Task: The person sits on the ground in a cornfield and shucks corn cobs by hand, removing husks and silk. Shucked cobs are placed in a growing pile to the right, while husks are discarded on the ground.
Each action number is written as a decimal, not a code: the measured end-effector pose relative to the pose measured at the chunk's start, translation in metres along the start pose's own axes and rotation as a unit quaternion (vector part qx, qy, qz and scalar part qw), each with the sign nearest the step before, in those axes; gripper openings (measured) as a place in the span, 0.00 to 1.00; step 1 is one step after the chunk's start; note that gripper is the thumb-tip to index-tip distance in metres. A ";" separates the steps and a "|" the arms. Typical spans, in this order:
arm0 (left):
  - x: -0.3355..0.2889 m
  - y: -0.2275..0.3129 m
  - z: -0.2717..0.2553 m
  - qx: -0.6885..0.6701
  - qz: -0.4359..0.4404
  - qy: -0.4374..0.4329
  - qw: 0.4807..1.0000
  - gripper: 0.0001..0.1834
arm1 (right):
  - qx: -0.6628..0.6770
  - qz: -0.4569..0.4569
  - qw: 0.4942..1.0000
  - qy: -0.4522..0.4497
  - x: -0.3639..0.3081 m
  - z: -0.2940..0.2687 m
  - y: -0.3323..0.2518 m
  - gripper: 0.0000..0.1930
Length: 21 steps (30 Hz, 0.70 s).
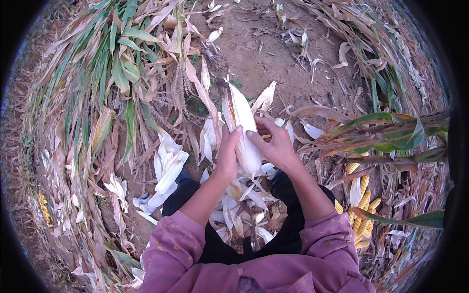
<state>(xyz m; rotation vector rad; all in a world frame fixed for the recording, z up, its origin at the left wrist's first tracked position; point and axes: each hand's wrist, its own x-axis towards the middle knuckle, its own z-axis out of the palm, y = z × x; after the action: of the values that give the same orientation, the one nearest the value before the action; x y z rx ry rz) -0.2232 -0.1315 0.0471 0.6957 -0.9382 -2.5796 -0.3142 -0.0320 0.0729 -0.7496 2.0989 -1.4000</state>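
Head view: left hand (227, 154) and right hand (273, 144) clasp a husked corn ear (240, 124) between them above the knees; its long axis runs upright, tip pointing away, slightly left.

Pale cream husk (243, 124) with a strip of yellow kernels peeking through, bright yellow cobs (362, 212) piled right, purple-pink sleeves (181, 239), black trousers (288, 229), brown dirt (273, 53), green-and-tan stalks (112, 63).
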 end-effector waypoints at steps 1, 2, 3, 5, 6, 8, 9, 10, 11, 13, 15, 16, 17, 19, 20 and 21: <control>0.001 -0.001 0.000 0.002 0.004 -0.003 1.000 0.28 | 0.000 0.002 1.000 0.000 0.000 -0.001 0.001 0.23; 0.001 -0.001 -0.002 0.005 0.010 -0.004 1.000 0.28 | 0.014 0.003 1.000 -0.003 0.000 -0.001 0.002 0.23; 0.002 -0.001 -0.003 0.007 0.015 -0.006 1.000 0.28 | 0.027 0.003 1.000 -0.006 0.000 -0.002 0.005 0.23; 0.002 -0.001 -0.005 -0.005 0.009 -0.012 1.000 0.28 | 0.049 0.007 0.999 -0.009 0.001 -0.002 0.010 0.23; 0.002 -0.001 -0.006 -0.011 0.006 -0.015 1.000 0.28 | 0.058 0.010 0.998 -0.008 0.001 -0.002 0.012 0.23; 0.003 -0.002 -0.008 -0.002 0.015 -0.024 1.000 0.28 | 0.069 0.016 0.997 -0.009 0.002 -0.003 0.014 0.23; 0.003 -0.002 -0.008 0.001 0.019 -0.028 0.999 0.28 | 0.070 0.019 0.997 -0.009 0.002 -0.003 0.015 0.23; 0.003 -0.002 -0.007 0.006 0.019 -0.023 1.000 0.29 | 0.071 0.022 0.997 -0.010 0.002 -0.003 0.015 0.23; 0.002 0.000 -0.004 0.011 0.020 -0.019 1.000 0.29 | 0.075 0.024 0.997 -0.012 0.002 -0.004 0.015 0.23; 0.002 0.002 -0.002 0.017 0.022 -0.011 1.000 0.29 | 0.081 0.027 0.996 -0.016 0.003 -0.005 0.013 0.23; 0.002 0.002 -0.003 0.020 0.024 -0.004 0.999 0.29 | 0.087 0.035 0.995 -0.024 0.002 -0.006 0.009 0.23; 0.002 0.001 -0.003 0.018 0.024 -0.002 1.000 0.29 | 0.089 0.039 0.995 -0.028 0.002 -0.007 0.008 0.23; 0.003 0.001 -0.003 0.015 0.023 0.001 1.000 0.29 | 0.091 0.037 0.995 -0.029 0.002 -0.007 0.009 0.23; 0.003 0.001 -0.003 0.009 0.022 -0.007 1.000 0.29 | 0.095 0.033 0.994 -0.030 0.002 -0.008 0.012 0.23; 0.002 0.002 -0.004 0.006 0.021 -0.016 1.000 0.29 | 0.097 0.029 0.994 -0.031 0.003 -0.008 0.014 0.22; 0.002 0.003 -0.004 0.003 0.020 -0.026 0.999 0.29 | 0.098 0.025 0.994 -0.033 0.003 -0.008 0.016 0.22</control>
<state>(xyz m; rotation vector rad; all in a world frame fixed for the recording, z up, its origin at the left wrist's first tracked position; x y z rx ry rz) -0.2226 -0.1361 0.0456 0.6088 -0.9663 -2.5711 -0.3246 -0.0238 0.0604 -0.6490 1.8839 -1.5071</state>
